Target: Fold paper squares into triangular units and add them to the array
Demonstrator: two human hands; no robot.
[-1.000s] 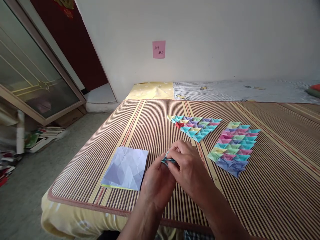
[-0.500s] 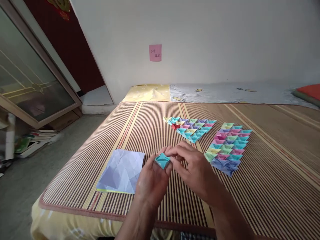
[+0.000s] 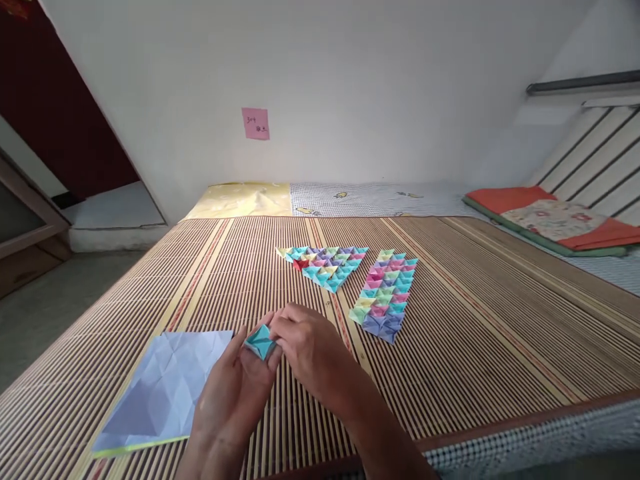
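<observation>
A small teal folded paper boat (image 3: 260, 342) rests on the fingers of my left hand (image 3: 233, 387), palm up, its thumb against the left edge. My right hand (image 3: 313, 350) pinches at the boat's right corner, its fingertips partly hidden. Left of my hands lies a stack of creased lilac paper sheets (image 3: 167, 387) with a yellow-green edge below. Beyond them, a roughly triangular group of colored paper boats (image 3: 330, 267) lies on the mat. A second group of folded boats (image 3: 387, 293), in slanted rows with lilac ones at the near end, lies to its right.
A striped bamboo mat (image 3: 460, 347) covers the bed. Patterned cloth (image 3: 370, 199) shows along the wall, where a pink note (image 3: 255, 124) is stuck. An orange and green folded textile (image 3: 555, 217) lies at far right by a white railing (image 3: 595, 153).
The view has swung right, so everything sits further left and the railing has come into sight. Both hands still hold the teal boat, with the right fingers closed more tightly at its corner.
</observation>
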